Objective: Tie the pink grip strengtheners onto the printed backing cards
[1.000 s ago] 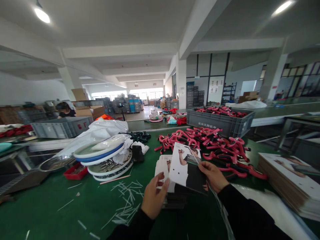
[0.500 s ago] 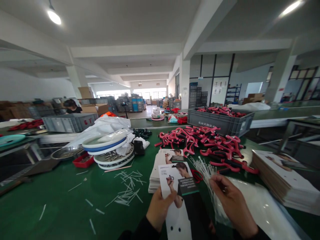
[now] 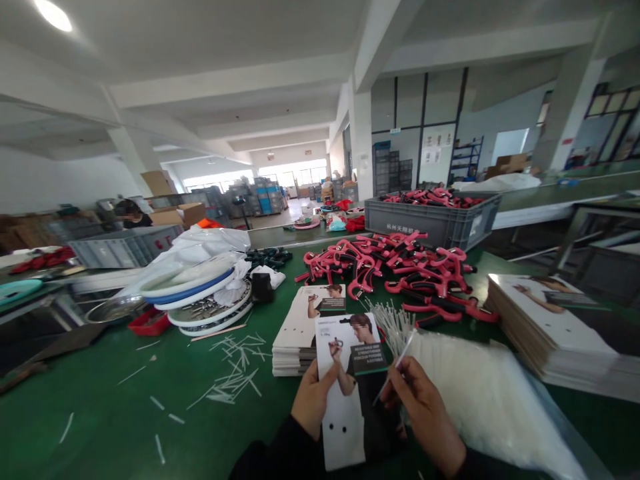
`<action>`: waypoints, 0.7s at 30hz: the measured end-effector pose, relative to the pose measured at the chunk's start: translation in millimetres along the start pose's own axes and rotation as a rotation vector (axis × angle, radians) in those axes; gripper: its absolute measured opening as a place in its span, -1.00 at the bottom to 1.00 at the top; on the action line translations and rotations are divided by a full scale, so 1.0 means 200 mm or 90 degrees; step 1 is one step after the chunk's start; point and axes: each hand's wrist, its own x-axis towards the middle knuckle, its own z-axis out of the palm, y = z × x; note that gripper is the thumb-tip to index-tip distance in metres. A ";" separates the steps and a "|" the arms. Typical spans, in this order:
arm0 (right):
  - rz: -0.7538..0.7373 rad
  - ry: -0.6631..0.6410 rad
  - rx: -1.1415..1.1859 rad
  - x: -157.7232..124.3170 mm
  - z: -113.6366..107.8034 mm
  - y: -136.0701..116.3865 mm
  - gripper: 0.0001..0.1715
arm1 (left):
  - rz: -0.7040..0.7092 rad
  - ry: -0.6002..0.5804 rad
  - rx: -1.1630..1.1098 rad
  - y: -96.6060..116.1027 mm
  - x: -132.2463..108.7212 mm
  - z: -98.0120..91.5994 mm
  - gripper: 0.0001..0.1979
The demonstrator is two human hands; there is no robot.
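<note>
My left hand [image 3: 311, 402] is closed on the left edge of a printed card [image 3: 343, 417], thumb on its front, which shows a person with a hand gripper and has two small holes low down. In my right hand [image 3: 425, 415] a thin white cable tie [image 3: 406, 348] is pinched between thumb and fingers, slanting over the card's right side. Behind that hand, a loose bundle of white cable ties [image 3: 387, 322] sticks out of a clear plastic bag [image 3: 475, 383]. A stack of similar cards [image 3: 295, 330] lies just beyond the held one.
Pink-and-black hand grippers [image 3: 360, 261] are heaped beyond the cards, with more in a grey crate [image 3: 417, 223]. A taller card stack [image 3: 565, 333] stands right. Cut white strips [image 3: 235, 383] litter the green table at left, near round trays [image 3: 210, 320] and a red tray [image 3: 149, 322].
My right hand has moved left from beside the cable tie bundle toward the card, and a single tie now shows in its fingers. The left hand keeps hold of the card. The view has shifted.
</note>
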 end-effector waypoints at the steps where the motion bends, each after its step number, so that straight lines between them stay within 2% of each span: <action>1: 0.000 -0.007 0.001 0.00 0.00 0.01 -0.59 | 0.002 0.009 -0.005 -0.01 0.00 -0.01 -0.42; 5: -0.045 0.003 -0.022 -0.01 -0.01 -0.01 -0.64 | -0.018 0.036 -0.023 -0.04 -0.05 -0.03 -0.32; 9: -0.097 0.012 -0.044 -0.07 0.00 -0.05 -0.70 | -0.068 0.008 -0.067 -0.03 -0.17 -0.02 -0.29; 15: -0.130 0.023 -0.033 -0.22 0.13 0.02 -0.78 | -0.111 -0.038 -0.117 0.03 -0.31 -0.07 -0.29; 18: -0.128 0.021 -0.033 -0.26 0.21 0.06 -0.78 | -0.128 -0.026 -0.102 0.06 -0.34 -0.13 -0.34; 21: -0.098 0.030 -0.022 -0.26 0.25 0.05 -0.73 | -0.126 -0.036 -0.087 0.08 -0.36 -0.16 -0.49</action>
